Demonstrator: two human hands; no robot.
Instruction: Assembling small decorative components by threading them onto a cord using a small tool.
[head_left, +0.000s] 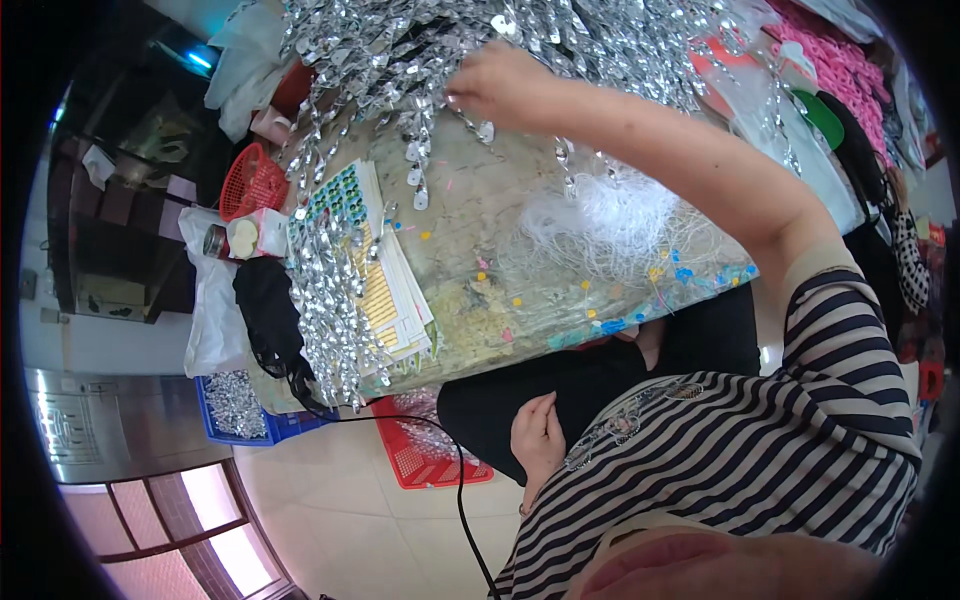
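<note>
My right arm reaches across the worktable to a heap of silver sequin strands [400,60] at its far side. There my right hand [505,88] is closed, its fingers bent down onto the strands at the heap's near edge. Some strands dangle from the heap just left of that hand. My left hand [538,438] is low over my lap, off the table. Its fingers are pressed together, and anything between them is too small or hidden to see. A tangle of white thread [615,215] lies on the table below my right forearm.
Left on the table [470,250] are a bundle of silver strands [335,290], sticker sheets [395,290], a black cloth [268,310] and a red basket [253,182]. On the floor stand a blue crate [275,428] and a red basket [440,475]. A black cable [460,500] hangs down.
</note>
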